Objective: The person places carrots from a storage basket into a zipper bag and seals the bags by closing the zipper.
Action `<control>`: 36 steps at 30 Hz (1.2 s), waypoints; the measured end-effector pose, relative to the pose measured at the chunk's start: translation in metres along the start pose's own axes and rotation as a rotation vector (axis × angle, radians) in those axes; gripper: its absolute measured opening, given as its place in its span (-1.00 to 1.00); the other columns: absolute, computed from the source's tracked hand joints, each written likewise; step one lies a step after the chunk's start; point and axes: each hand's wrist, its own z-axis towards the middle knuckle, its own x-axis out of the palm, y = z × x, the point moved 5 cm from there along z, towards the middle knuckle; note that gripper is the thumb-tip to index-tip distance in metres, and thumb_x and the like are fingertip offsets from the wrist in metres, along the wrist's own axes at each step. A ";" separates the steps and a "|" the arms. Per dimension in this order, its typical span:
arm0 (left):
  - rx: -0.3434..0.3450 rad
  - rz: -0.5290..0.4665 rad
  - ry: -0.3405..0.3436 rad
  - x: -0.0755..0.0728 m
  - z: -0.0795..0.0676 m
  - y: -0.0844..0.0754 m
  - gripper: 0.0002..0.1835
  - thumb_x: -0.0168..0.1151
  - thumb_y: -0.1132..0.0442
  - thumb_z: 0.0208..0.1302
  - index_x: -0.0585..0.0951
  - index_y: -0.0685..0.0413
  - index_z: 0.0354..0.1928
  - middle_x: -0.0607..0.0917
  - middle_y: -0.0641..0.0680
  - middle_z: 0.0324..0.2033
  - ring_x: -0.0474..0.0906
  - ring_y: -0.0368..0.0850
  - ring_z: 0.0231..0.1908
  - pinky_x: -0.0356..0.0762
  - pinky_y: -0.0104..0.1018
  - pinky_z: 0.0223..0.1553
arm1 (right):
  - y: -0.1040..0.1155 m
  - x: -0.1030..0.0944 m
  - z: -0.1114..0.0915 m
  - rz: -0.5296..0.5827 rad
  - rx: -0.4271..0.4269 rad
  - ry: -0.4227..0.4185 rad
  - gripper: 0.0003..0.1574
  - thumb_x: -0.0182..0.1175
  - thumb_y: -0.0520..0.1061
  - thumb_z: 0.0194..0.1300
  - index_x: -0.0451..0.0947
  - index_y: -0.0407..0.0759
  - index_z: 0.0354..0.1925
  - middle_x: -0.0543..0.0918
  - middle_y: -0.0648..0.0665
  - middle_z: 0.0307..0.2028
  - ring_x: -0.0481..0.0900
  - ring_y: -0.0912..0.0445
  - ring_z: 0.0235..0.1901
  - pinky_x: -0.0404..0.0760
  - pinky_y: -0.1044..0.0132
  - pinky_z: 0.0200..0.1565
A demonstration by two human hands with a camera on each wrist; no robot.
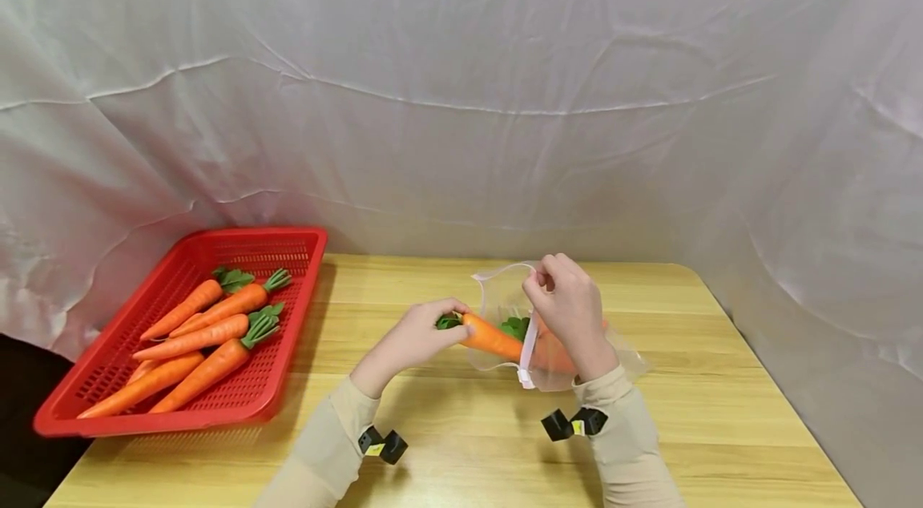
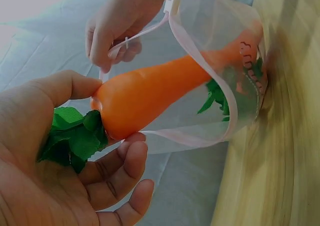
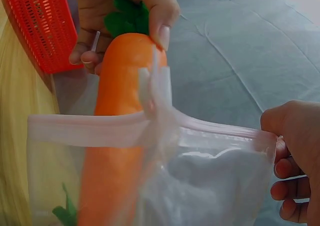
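Observation:
My left hand [image 1: 421, 334] pinches a carrot [image 2: 150, 93] at its leafy end between thumb and fingers. The carrot's narrow part lies inside a clear zip bag [image 3: 215, 186], while its thick top sticks out of the mouth. Bag edge pinched between thumb and finger, my right hand [image 1: 570, 304] keeps the mouth apart. Through the plastic, more orange and a green leaf tuft [image 2: 215, 98] show. A white slider [image 1: 525, 376] sits on the zip strip at the near side.
At the left of the wooden table [image 1: 461, 444] stands a red perforated basket [image 1: 306, 308] with several carrots [image 1: 216, 372] in it. A grey-white cloth [image 1: 461, 131] hangs behind and to the right of the table. Black wrist cameras [image 1: 382, 444] sit on both sleeves.

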 end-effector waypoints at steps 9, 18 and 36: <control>-0.004 -0.008 0.006 0.007 0.003 0.000 -0.62 0.26 -0.02 0.25 0.57 -0.03 0.04 0.69 0.06 -0.08 0.50 -0.14 -0.27 0.48 -0.26 -0.22 | 0.000 0.000 0.000 0.001 0.005 0.001 -0.77 0.18 -0.27 0.04 0.35 -0.13 -0.63 0.36 -0.07 -0.64 0.25 0.17 -0.63 0.20 0.38 -0.56; 0.021 -0.028 0.011 0.018 0.005 0.001 -0.71 0.33 -0.03 0.23 0.58 0.00 -0.18 0.46 -0.08 -0.51 0.30 -0.25 -0.55 0.31 -0.44 -0.51 | 0.002 0.000 0.000 0.002 0.006 0.008 -0.77 0.17 -0.27 0.05 0.34 -0.13 -0.63 0.36 -0.07 -0.64 0.24 0.17 -0.63 0.20 0.38 -0.57; 0.123 -0.012 0.143 0.044 0.002 -0.011 -0.69 0.16 0.29 0.33 0.63 0.13 0.09 0.70 0.11 -0.37 0.40 -0.32 -0.59 0.40 -0.49 -0.56 | 0.003 0.001 0.000 -0.001 0.004 0.014 -0.76 0.17 -0.25 0.06 0.35 -0.13 -0.63 0.37 -0.08 -0.64 0.26 0.16 -0.63 0.21 0.37 -0.57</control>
